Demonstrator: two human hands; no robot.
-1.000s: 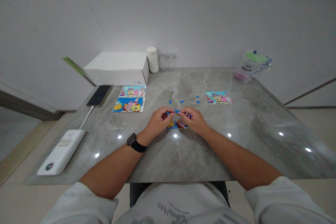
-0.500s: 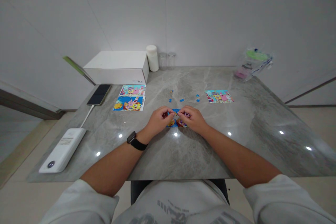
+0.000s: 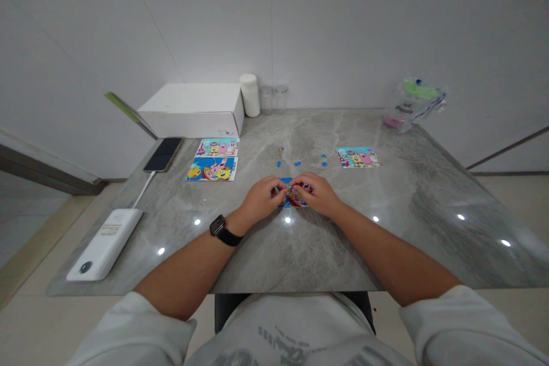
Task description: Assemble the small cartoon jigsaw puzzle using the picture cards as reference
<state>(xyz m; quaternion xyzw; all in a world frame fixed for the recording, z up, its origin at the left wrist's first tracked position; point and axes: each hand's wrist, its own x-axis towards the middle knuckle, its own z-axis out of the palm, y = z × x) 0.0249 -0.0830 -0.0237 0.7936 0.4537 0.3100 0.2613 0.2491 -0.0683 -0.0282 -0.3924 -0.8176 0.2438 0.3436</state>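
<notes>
A partly joined jigsaw puzzle (image 3: 295,201) with a blue, yellow and red cartoon print lies on the table in front of me. Over its left side my left hand (image 3: 266,197) is closed, thumb and fingertips pinched at the puzzle. My right hand (image 3: 316,193) bends over the right side, its thumb and index fingertips at a small piece near the middle. Both hands cover much of the picture. Just beyond them lie several loose puzzle pieces (image 3: 298,164), mostly blue. A finished-looking cartoon picture (image 3: 359,158) rests flat farther right.
At the left lie two cartoon pictures (image 3: 213,169), a phone (image 3: 163,155) and a white power bank (image 3: 105,245) cabled to it. Along the wall stand a white box (image 3: 193,108), a white bottle (image 3: 250,96) and two clear jars (image 3: 273,100). A plastic bag (image 3: 412,106) sits at back right.
My left hand has shifted slightly right, and its fingertips have moved a little apart from the right ones. The right hand stays over the puzzle. Loose pieces and pictures lie as before.
</notes>
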